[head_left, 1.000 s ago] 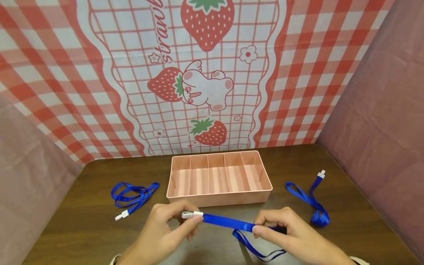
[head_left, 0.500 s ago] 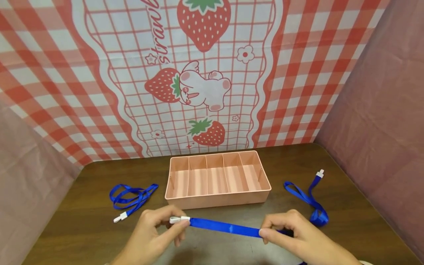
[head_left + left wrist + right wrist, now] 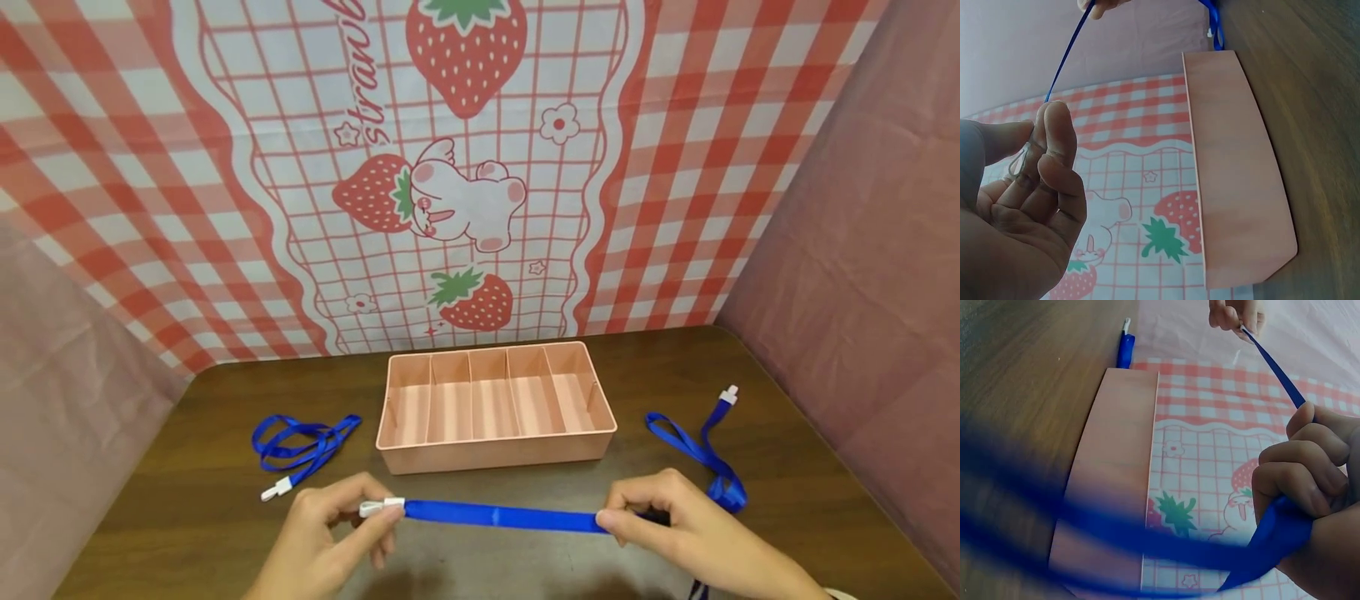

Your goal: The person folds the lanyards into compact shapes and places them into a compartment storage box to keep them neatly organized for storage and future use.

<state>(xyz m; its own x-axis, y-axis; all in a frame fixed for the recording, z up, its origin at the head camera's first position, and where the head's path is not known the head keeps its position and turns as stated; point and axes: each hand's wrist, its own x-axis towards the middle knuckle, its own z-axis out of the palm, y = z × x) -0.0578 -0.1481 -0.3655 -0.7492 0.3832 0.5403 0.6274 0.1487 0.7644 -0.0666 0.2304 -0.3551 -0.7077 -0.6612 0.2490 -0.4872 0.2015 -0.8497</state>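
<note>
A blue lanyard (image 3: 502,516) is stretched taut between both hands, in front of the box. My left hand (image 3: 333,533) pinches its white clip end (image 3: 384,506) between thumb and forefinger. On the other side my right hand (image 3: 675,525) grips the strap, thumb on top. In the right wrist view the rest of the strap (image 3: 1272,537) passes through the curled fingers and hangs off as a blurred loop. Just behind the hands stands a pink box (image 3: 495,454) with several compartments, nothing visible inside them.
A second blue lanyard (image 3: 315,450) lies loosely coiled on the wooden table (image 3: 187,508), left of the box. Another lanyard (image 3: 697,450) lies to the right, its white clip pointing back. A checked strawberry-print cloth (image 3: 465,200) hangs behind the table.
My left hand has moved left with the clip and my right hand slightly right, so more strap shows between them. The hanging loop has swung out of the middle.
</note>
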